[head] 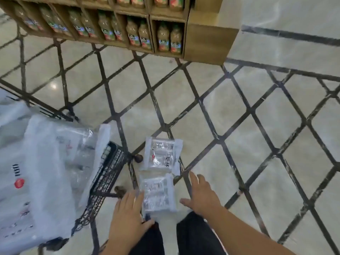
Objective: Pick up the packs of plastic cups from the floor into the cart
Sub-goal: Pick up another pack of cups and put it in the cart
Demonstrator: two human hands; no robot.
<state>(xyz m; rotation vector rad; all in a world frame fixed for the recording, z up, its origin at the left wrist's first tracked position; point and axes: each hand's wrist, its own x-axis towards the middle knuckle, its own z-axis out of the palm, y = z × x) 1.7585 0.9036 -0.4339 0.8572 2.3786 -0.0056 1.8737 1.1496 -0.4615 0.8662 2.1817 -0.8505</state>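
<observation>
Head view, looking down: near pack of cups (158,194) flat on the floor (230,126), between the two hands. Left hand (128,216) with fingers straight and together, laid against the pack's left edge, thumb by its near corner, nothing pinched. Right hand (200,196) spread wide, just right of the pack; thumb contact too close to tell. Just beyond both hands, second pack (162,155), end to end with the first. Left of the left hand, black wire cart (108,173), loaded with more packs (46,162). Well beyond, shelf of juice bottles (139,34).
</observation>
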